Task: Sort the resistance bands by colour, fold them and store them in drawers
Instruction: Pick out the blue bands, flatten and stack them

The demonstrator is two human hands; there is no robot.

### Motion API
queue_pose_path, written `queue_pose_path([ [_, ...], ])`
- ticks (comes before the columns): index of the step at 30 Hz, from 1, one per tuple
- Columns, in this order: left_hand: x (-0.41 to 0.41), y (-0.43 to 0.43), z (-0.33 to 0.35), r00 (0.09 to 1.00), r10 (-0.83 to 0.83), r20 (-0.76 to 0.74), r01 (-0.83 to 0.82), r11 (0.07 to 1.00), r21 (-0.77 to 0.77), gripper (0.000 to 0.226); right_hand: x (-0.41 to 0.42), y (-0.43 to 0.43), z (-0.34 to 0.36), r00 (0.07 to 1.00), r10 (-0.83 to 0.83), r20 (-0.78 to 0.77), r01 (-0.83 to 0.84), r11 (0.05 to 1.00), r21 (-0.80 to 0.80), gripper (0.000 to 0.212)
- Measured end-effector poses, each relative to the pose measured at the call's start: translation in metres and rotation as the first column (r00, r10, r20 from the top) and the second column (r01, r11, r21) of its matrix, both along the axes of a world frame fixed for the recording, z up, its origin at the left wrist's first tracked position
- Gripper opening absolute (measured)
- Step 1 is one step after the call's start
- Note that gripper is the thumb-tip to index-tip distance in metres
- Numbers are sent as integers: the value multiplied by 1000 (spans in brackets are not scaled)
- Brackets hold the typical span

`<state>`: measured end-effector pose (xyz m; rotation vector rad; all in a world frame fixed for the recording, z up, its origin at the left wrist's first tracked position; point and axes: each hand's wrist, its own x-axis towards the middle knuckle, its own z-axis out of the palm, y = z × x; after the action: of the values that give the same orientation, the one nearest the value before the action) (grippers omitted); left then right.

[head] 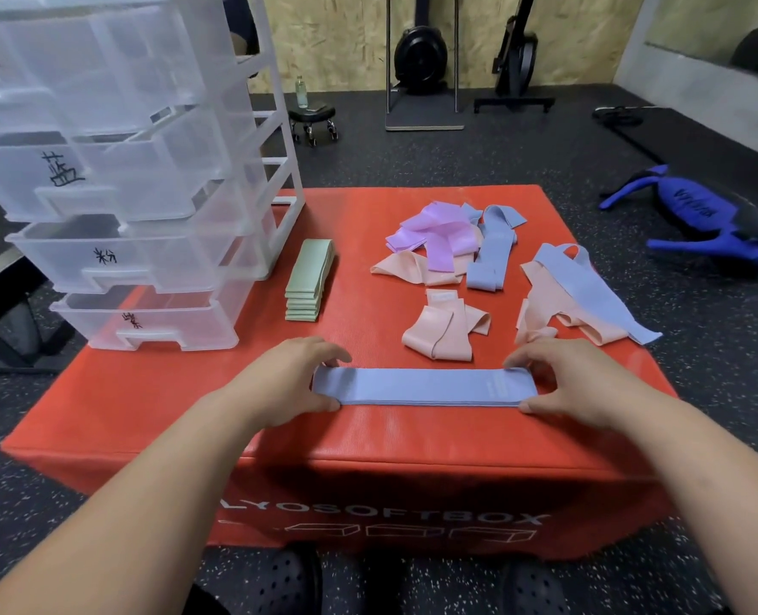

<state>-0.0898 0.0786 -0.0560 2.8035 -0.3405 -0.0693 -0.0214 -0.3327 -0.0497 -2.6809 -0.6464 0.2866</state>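
A flat stack of blue bands [421,387] lies along the near part of the red soft box [155,419]. My left hand [286,381] pinches its left end between fingers and thumb, and my right hand [563,381] pinches its right end the same way. A neat pile of green bands [309,281] sits beside the clear drawer unit [137,241], whose labelled drawers are pulled out. Loose purple bands [430,235], pink bands [443,332] and more blue bands [492,255] lie jumbled at the back right of the box.
A blue gym bag [701,219] lies on the rubber floor to the right. A small wheeled stool with a bottle [312,117] and black exercise machines [421,59] stand by the far wall. My dark shoes show below the box's front edge.
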Motion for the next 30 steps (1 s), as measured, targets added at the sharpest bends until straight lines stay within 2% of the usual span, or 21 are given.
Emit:
queue_pose_path([
  [9, 8, -1, 0, 999, -45, -1, 45, 999, -8, 74, 5, -2, 3, 999, 33, -8, -33, 999, 36, 61],
  [15, 30, -19, -3, 993, -65, 98, 73, 995, -75, 66, 11, -6, 17, 984, -95, 150, 54, 965, 256, 39],
  [18, 46, -40, -2, 987, -94, 127, 107, 990, -94, 64, 24, -19, 12, 961, -188, 203, 127, 951, 282, 34],
  [23, 69, -97, -1, 971, -152, 183, 178, 975, -135, 60, 40, -56, 0, 892, -333, 305, 303, 942, 144, 36],
  [27, 82, -151, -5, 952, -202, 231, 242, 957, -160, 55, 41, -86, -14, 797, -487, 358, 485, 869, 103, 37],
  [30, 86, -185, -11, 942, -234, 240, 279, 945, -171, 50, 42, -102, -26, 737, -600, 310, 601, 792, 105, 44],
])
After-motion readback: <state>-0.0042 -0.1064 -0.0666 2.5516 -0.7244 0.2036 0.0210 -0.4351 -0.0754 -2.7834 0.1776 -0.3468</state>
